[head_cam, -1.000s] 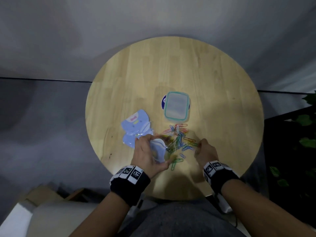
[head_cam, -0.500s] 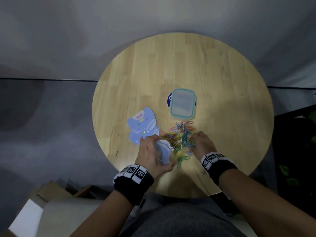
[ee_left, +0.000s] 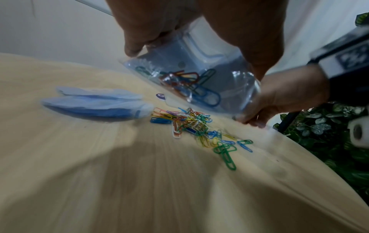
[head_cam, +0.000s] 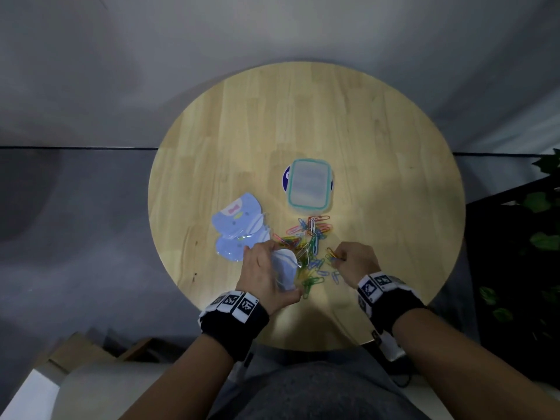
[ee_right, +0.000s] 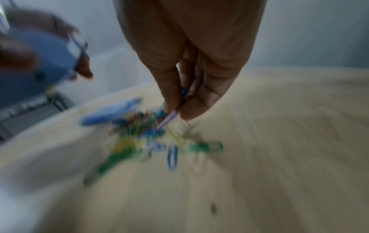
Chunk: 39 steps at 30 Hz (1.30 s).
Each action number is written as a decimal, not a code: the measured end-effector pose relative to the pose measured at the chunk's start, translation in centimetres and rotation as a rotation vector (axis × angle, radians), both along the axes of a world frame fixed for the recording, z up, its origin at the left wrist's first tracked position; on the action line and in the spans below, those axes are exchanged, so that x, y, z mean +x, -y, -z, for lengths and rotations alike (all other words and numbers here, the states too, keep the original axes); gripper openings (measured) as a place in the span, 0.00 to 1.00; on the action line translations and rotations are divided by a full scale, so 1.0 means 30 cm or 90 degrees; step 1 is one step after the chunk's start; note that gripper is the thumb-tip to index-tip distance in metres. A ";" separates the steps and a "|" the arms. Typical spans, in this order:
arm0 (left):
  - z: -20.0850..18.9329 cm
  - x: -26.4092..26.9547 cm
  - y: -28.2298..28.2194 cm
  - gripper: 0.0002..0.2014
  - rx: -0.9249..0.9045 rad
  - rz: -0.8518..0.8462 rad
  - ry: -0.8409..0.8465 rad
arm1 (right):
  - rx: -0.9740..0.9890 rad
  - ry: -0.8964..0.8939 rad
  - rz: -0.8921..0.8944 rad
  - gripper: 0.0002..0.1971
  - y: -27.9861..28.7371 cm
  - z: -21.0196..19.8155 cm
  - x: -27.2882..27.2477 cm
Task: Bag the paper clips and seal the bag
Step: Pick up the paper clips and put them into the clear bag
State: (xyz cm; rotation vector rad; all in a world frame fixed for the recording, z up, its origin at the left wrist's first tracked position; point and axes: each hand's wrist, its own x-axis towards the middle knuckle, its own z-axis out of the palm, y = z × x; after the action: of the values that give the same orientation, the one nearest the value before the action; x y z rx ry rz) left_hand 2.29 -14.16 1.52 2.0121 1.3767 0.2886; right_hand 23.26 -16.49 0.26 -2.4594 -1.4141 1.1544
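Carrier: round table (head_cam: pixel 378 122) of pale, jointed wood strips, smooth-finished.

Left of centre, toward the near edge: stack of spare bags (head_cam: pixel 239 224), flat, scalloped outline, light-blue printed film with a cartoon face and pink bow. No legible writing.

Near edge, left of the clip pile: left hand (head_cam: pixel 263 274), fingers and thumb curled around the bag (ee_left: pixel 199 75), held clear of the tabletop. Bag material: clear glossy plastic front, light-blue backing. Contents visible through the film in the left wrist view: several red, blue and green clips.

Centre: rectangular container (head_cam: pixel 308 185), rounded corners, translucent frosted lid with teal rim, resting on a dark-blue round sticker (head_cam: pixel 285 178). Sticker lettering only partly visible, not readable.

Between container and near edge: loose paper clips (head_cam: pixel 312 237), coated wire in green, blue, yellow, red, pink and white, scattered and tangled on the wood.

Right of the pile: right hand (head_cam: pixel 356 262), thumb and fingertips pressed together, pinching a few clips (ee_right: pixel 173 114) just above the pile. Right wrist view heavily blurred.

Both wrists: black bands with black-and-white square marker tags.
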 end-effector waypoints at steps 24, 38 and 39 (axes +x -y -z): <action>-0.046 0.168 -0.027 0.45 0.041 -0.044 0.112 | 0.060 -0.256 0.036 0.11 -0.156 -0.376 -0.100; -0.039 0.002 -0.035 0.47 0.029 -0.133 0.038 | -0.137 -0.001 -0.040 0.49 0.054 0.040 -0.020; -0.033 -0.015 -0.032 0.47 0.024 -0.132 0.023 | -0.119 0.014 -0.049 0.52 0.055 0.053 -0.045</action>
State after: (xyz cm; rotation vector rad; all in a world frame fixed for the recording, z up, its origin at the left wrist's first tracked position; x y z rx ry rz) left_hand 1.85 -13.21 2.50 1.8854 1.5698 0.4445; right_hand 21.92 -18.14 -1.32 -2.5675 -1.4831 1.3353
